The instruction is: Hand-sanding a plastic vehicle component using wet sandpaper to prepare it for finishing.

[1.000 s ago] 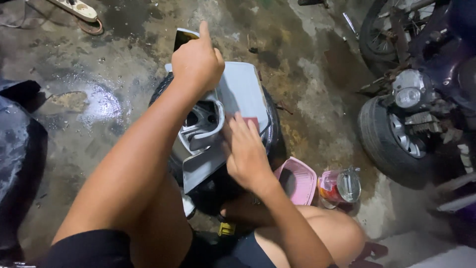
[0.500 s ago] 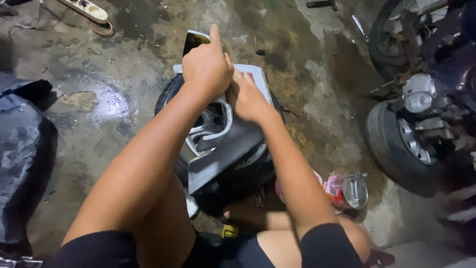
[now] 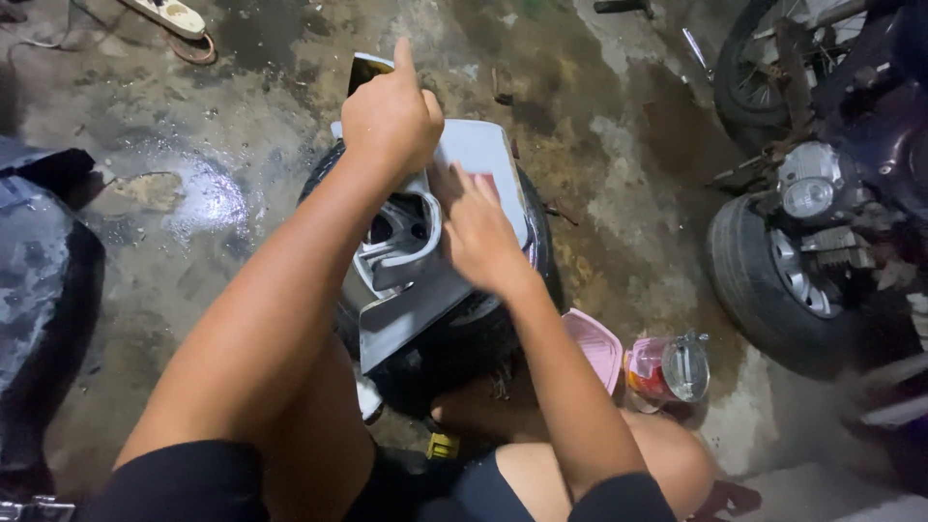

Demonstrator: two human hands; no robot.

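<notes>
The left hand point(image 3: 391, 116) is gripping the grey panel's point(image 3: 483, 155) far edge, hiding it; the right hand point(image 3: 480, 232) is pressing something reddish, mostly covered; the tyre point(image 3: 536, 232) beneath is largely hidden.

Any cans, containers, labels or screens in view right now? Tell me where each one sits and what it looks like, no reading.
Opened can: on the floor right of the right forearm, lying tilted, round, red and yellow label, silvery lid bent up.
Pink container: on the floor touching the can's left side, shallow, rounded.
Screens or signs: none visible.
</notes>
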